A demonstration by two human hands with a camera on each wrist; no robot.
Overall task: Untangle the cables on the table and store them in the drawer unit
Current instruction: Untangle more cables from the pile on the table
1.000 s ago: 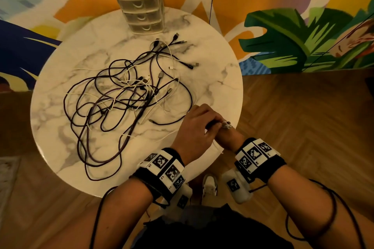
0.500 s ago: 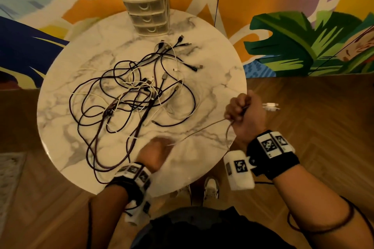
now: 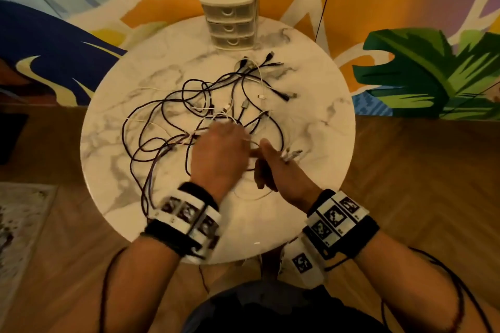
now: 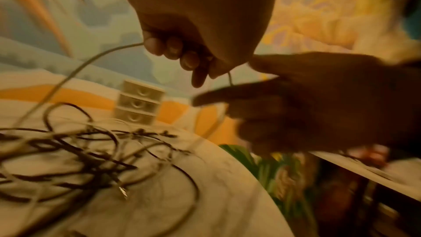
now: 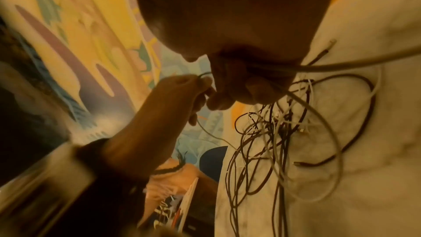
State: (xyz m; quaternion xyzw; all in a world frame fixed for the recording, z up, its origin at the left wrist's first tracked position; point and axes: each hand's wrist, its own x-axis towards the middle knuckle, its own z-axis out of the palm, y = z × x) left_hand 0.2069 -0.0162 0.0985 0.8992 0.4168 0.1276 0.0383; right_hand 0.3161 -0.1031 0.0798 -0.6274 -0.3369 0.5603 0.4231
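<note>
A tangle of dark and white cables (image 3: 189, 121) lies on the round marble table (image 3: 319, 105). The cream three-drawer unit (image 3: 230, 5) stands at the far edge with all drawers closed. My left hand (image 3: 221, 143) is over the near right part of the tangle, fingers curled round a thin white cable (image 4: 75, 71). My right hand (image 3: 266, 165) is right beside it and grips the same white cable (image 5: 323, 66). The cable's plug ends (image 3: 293, 155) stick out of its fist. In the right wrist view my left hand (image 5: 191, 86) pinches the cable close to my right fingers.
Several loose plug ends (image 3: 270, 62) lie in front of the drawer unit. The table stands against a painted wall on a wooden floor (image 3: 419, 184). A rug corner (image 3: 16, 213) shows at the left. Bare marble shows along the right and near rim.
My right hand has come back from the table's right edge to over the table. My left hand has moved forward and right to meet it at the white cable.
</note>
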